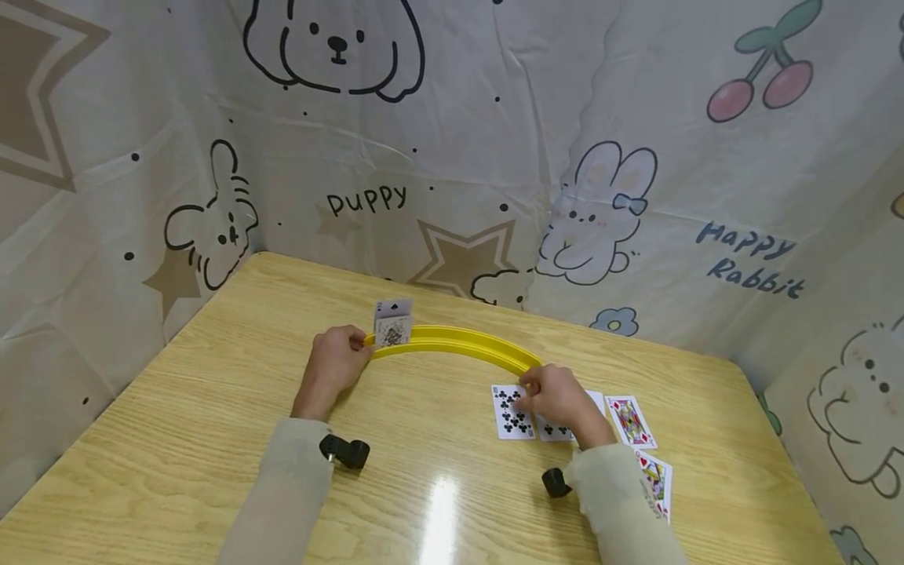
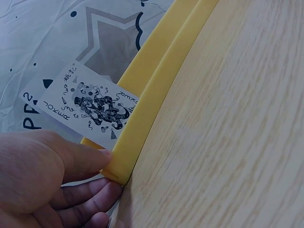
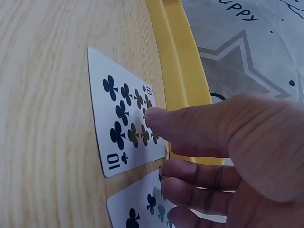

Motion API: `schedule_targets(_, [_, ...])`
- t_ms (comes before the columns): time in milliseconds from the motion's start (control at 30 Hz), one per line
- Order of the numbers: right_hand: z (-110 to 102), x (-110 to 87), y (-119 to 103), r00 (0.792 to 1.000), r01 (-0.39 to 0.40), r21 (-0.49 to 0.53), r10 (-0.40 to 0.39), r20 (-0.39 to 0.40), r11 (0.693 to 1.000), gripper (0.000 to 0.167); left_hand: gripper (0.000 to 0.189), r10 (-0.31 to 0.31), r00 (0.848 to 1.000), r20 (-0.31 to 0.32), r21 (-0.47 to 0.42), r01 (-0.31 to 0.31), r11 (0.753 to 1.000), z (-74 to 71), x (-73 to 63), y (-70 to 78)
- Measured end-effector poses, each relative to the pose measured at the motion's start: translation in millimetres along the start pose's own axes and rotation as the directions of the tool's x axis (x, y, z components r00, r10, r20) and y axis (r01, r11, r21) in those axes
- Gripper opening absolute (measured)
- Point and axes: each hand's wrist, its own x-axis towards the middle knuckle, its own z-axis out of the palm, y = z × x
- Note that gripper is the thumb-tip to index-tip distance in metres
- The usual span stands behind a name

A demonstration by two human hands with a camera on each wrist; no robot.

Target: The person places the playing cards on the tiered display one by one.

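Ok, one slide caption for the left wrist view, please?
Left hand pinching the end of a yellow holder, a joker standing in it.

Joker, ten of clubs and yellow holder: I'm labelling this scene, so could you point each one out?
Joker [image 2: 96, 103]: left wrist view, middle of its printed face.
Ten of clubs [image 3: 126, 119]: right wrist view, middle of its printed face.
Yellow holder [image 1: 462, 340]: head view, middle of its curved length.
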Motion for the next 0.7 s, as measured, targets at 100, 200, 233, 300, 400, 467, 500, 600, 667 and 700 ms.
schedule_targets(100, [0.9, 1.8, -0.2, 1.0, -0.022, 0.006, 0.022, 0.011, 1.0, 0.037, 0.026, 0.0, 1.0, -0.001, -0.003, 0.0, 1.0, 0.1, -0.6, 0.2])
schedule_targets(200, [1.4, 4.2, -0.9, 0.999, -0.044, 0.004, 0.044, 0.025, 0.999, 0.039, 0.026, 0.004, 1.0, -0.01, -0.005, -0.004, 1.0, 0.2, -1.0, 0.4])
schedule_targets(233, [1.8, 4.6, -1.0, 0.998, -0.051, 0.0, 0.051, 0.03, 0.999, 0.039, 0.027, 0.003, 1.0, -0.01, -0.005, -0.003, 1.0, 0.5, -1.4, 0.3])
schedule_targets(300, [2.4, 5.0, -1.4, 0.997, -0.064, -0.007, 0.064, 0.039, 0.998, 0.039, 0.027, 0.003, 1.0, -0.01, -0.003, -0.003, 1.0, 1.1, -1.9, 0.2])
schedule_targets(400, [2.6, 5.2, -2.1, 0.996, -0.07, -0.014, 0.071, 0.045, 0.997, 0.038, 0.028, 0.008, 1.0, -0.008, 0.0, -0.008, 1.0, 1.0, -2.0, 0.1])
schedule_targets(467, [2.4, 5.5, -2.6, 0.996, -0.072, -0.016, 0.072, 0.044, 0.997, 0.037, 0.028, 0.013, 1.0, -0.011, -0.001, -0.013, 1.0, 0.7, -1.8, 0.0])
schedule_targets(500, [2.4, 5.9, -2.7, 0.996, -0.074, -0.016, 0.075, 0.043, 0.997, 0.037, 0.027, 0.016, 1.0, -0.014, -0.001, -0.016, 1.0, 0.6, -1.6, -0.3])
schedule_targets(600, [2.5, 7.1, -3.0, 0.996, -0.079, -0.021, 0.079, 0.04, 0.997, 0.036, 0.027, 0.013, 1.0, -0.021, -0.003, -0.013, 1.0, 0.5, -1.1, -0.2])
schedule_targets(667, [2.9, 7.6, -3.0, 0.996, -0.084, -0.024, 0.085, 0.04, 0.996, 0.035, 0.027, 0.012, 1.0, -0.02, 0.0, -0.012, 1.0, 0.6, -1.2, -0.3])
schedule_targets(700, [3.3, 7.7, -2.9, 0.995, -0.086, -0.024, 0.087, 0.04, 0.996, 0.035, 0.027, 0.01, 1.0, -0.02, 0.002, -0.01, 1.0, 0.6, -1.2, -0.5])
